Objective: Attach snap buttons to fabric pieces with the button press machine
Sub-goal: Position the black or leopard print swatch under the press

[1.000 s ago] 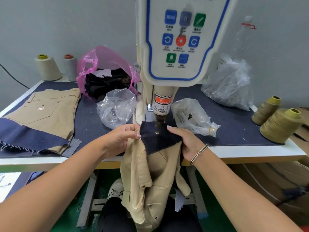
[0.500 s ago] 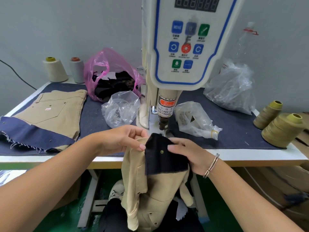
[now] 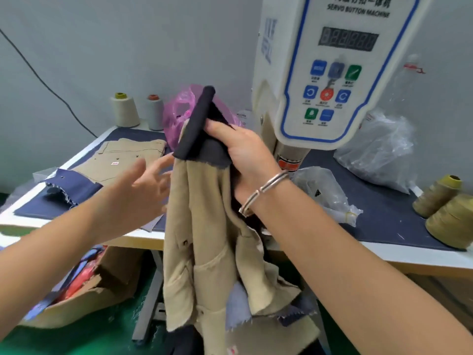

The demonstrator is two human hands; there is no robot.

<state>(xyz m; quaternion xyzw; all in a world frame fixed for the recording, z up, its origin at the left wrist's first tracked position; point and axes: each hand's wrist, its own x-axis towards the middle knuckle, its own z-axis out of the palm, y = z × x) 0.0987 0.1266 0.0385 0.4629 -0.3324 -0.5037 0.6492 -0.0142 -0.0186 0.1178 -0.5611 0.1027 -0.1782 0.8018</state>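
- The khaki garment piece (image 3: 204, 226) with its dark collar (image 3: 197, 129) hung in the air just left of the button press machine (image 3: 332, 73), clear of the punch.
- My right hand (image 3: 243, 155) pinched the dark collar at the top; I judged 1 loose grip could let the whole piece slide to the floor.
- My left hand (image 3: 146, 183) was spread with fingers straight, touching or nearly touching the cloth's left edge, holding nothing.
- The hanging tail might have snagged the table edge (image 3: 143, 237) below the machine.
- Left of the machine lay a finished stack (image 3: 122, 160); a careless drop could have disturbed it.
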